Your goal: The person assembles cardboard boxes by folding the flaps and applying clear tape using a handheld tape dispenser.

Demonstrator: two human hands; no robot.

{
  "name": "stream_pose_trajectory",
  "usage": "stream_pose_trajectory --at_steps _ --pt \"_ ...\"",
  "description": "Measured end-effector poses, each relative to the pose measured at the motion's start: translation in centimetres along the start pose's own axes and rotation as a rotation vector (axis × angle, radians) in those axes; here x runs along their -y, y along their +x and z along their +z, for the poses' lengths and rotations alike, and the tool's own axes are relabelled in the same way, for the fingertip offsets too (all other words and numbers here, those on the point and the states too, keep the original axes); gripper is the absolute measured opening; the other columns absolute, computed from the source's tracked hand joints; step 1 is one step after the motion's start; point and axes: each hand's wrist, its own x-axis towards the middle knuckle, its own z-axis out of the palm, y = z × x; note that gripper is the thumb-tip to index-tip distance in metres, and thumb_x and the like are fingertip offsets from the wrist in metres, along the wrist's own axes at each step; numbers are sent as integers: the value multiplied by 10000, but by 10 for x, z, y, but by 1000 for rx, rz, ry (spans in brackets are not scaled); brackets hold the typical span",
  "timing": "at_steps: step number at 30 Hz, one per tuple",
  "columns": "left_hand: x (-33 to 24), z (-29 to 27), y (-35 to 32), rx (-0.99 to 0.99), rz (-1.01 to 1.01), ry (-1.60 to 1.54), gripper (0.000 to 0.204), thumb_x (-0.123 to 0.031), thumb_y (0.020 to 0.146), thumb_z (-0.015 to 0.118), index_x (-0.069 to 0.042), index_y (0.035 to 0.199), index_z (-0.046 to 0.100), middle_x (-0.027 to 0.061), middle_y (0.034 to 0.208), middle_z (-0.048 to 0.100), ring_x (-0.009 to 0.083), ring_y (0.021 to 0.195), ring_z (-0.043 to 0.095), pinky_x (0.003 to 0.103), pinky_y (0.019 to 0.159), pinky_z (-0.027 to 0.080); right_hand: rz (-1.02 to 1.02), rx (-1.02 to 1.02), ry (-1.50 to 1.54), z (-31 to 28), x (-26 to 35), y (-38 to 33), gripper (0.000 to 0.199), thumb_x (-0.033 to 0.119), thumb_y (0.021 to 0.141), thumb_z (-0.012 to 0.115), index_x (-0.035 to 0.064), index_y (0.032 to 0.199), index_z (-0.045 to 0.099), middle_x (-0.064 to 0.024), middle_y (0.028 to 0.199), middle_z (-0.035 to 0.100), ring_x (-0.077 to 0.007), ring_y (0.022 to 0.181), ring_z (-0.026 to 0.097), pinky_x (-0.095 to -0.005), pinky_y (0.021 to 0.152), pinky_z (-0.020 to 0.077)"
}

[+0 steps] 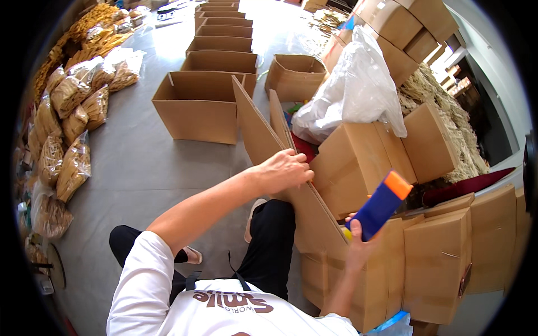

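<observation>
My left hand (284,169) is closed over the upper edge of a flat brown cardboard sheet (314,215), which looks like a folded carton and leans upright by my knee. On the sheet's far side, my right hand (361,242) grips a blue tape dispenser (376,208) with an orange end. A bit of yellow shows by the right fingers. Beyond my left hand, a second cardboard edge (278,115) stands close to the sheet. To its left is an open-topped carton (199,112), the nearest of a row.
Several open cartons (221,59) run away from me along the grey floor (134,179). Bagged goods (73,151) line the left. On the right are a closed carton (356,162), a white plastic bag (350,84) and folded cartons (437,252).
</observation>
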Motion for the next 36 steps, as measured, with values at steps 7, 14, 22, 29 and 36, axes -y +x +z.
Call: stream_pose_trajectory --at_steps 7,14,22,29,36 --pt "-54 -57 -30 -76 13 142 117 -149 743 594 -108 809 507 -27 769 528 129 833 527 256 710 438 -257 138 231 -13 39 8 455 252 801 611 -4 1151 473 -92 883 610 -177 810 577 -307 826 444" --pt "-70 -144 -50 -280 -50 68 123 -126 747 594 -104 794 482 -14 755 521 130 829 523 253 711 445 -208 184 324 -41 65 13 537 274 766 620 -24 1182 457 -101 926 591 -184 867 561 -307 832 453" --pt "-51 -189 -132 -271 -263 61 95 -111 743 586 -87 801 514 15 773 542 176 810 554 302 721 465 -358 156 307 4 57 14 655 279 803 620 -34 1312 351 -139 1224 493 -237 1096 518 -361 943 430" --pt "-40 -163 -229 117 -399 68 142 -58 721 604 -101 838 537 13 815 565 184 885 548 300 777 442 -167 609 330 117 57 -36 614 138 723 720 -4 1237 414 -111 992 609 -214 888 608 -343 838 476" --pt "-78 -39 -312 250 -363 145 76 -172 766 558 -136 826 527 -18 804 501 158 843 500 290 770 408 99 1150 79 194 -44 -100 429 38 735 718 13 1080 464 -76 899 600 -128 784 598 -250 672 488"
